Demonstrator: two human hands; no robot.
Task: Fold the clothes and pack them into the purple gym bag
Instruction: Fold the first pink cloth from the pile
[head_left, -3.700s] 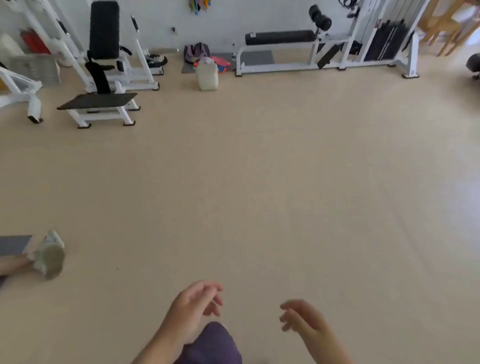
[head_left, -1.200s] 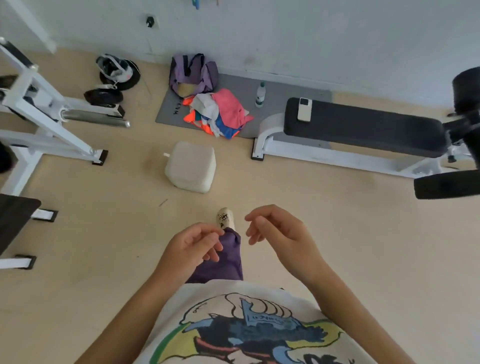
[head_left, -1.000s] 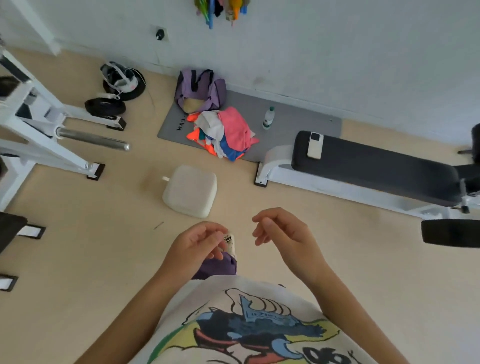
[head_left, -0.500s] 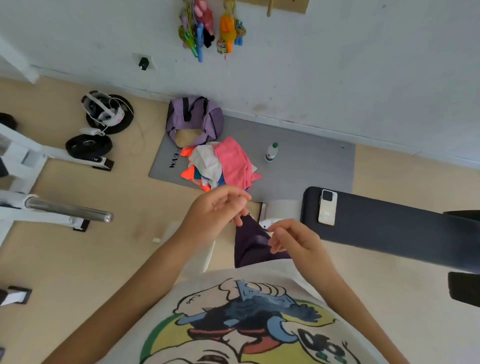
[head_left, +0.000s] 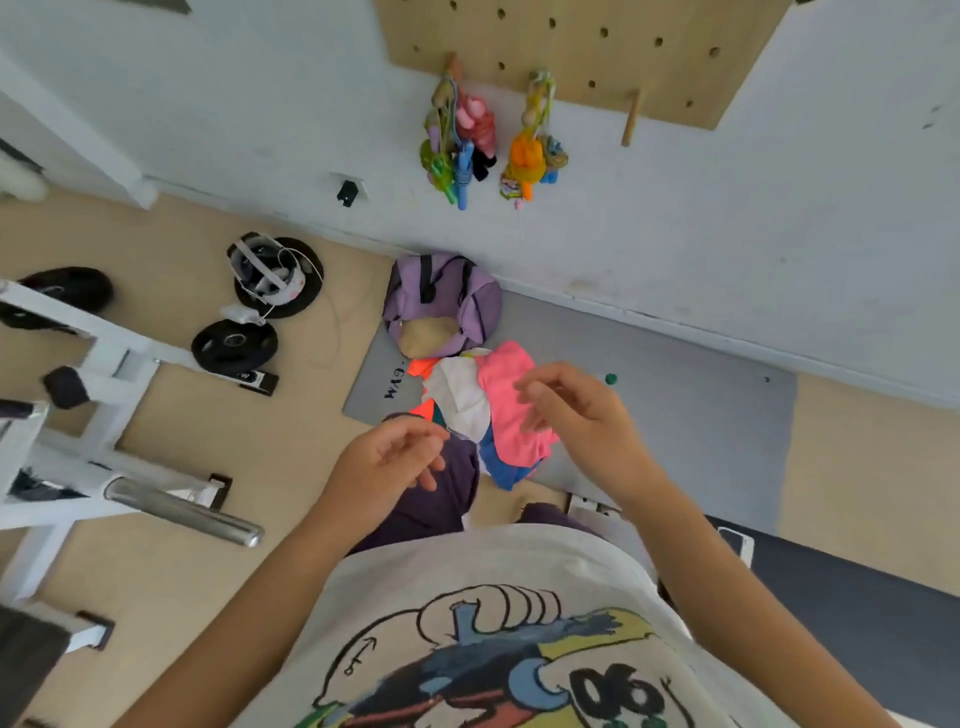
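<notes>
Your left hand (head_left: 387, 467) and right hand (head_left: 576, 410) are hovering loosely curled, holding nothing, partly hiding the clothes pile (head_left: 483, 410) beside the purple gym bag (head_left: 441, 301).

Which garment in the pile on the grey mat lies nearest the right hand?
The bright pink garment, on the pile's right side, directly under the right hand; the white one and blue one lie farther left or lower.
</notes>
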